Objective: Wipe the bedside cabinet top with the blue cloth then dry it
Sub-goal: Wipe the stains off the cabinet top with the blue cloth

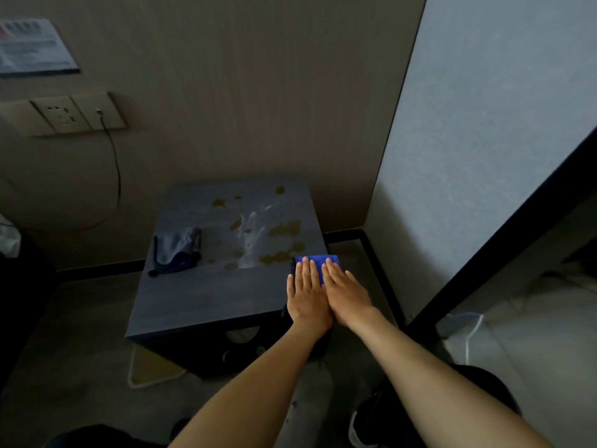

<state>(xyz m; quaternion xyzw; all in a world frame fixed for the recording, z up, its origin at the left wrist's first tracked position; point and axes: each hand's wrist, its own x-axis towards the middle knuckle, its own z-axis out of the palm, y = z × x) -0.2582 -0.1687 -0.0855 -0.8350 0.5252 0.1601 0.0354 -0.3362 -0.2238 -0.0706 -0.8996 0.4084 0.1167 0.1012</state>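
The wiping looks barely begun: the dark grey top of the bedside cabinet (200,295) carries a scatter of yellowish-brown spill patches (284,228) across its far right part, with a pale wet streak (250,236) running through them, and none of that area reads as clean or dry. The near and left parts of the top appear free of stains, though the dim light makes it hard to say whether they are damp. The blue cloth (318,260) lies folded flat on the top at its right edge, just short of the nearest stains, so the main passes over the spills are judged to be ahead, and the drying step after them has not started. A second cloth, a crumpled grey cloth (177,248) with a dark trim, sits untouched on the left side of the top, well apart from the hands; it is probably the one meant for drying. Both hands are spread flat, palms down, side by side and touching each other: the left hand (305,292) and the right hand (344,291) press on the blue cloth with fingers extended rather than curled, so neither grips it; they pin it against the surface, only its far edge showing beyond the fingertips.
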